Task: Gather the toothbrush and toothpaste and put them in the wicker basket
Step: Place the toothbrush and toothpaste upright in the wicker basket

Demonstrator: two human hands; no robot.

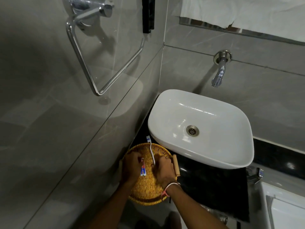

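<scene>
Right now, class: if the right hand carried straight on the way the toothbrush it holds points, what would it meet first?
Probably the far rim of the wicker basket, then the white sink; the right hand holds the toothbrush, depth unclear.

A bathroom. A white countertop basin (200, 128) sits under a wall tap (218, 75). Grey tiled walls (49, 129) carry a chrome towel ring (99, 63).

toothpaste (143, 168) | red-blue printed label | lettering too blurred to read

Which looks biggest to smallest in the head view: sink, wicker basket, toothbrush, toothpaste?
1. sink
2. wicker basket, partly hidden by the hands
3. toothbrush
4. toothpaste, partly hidden, so the last two are unsure.
</scene>
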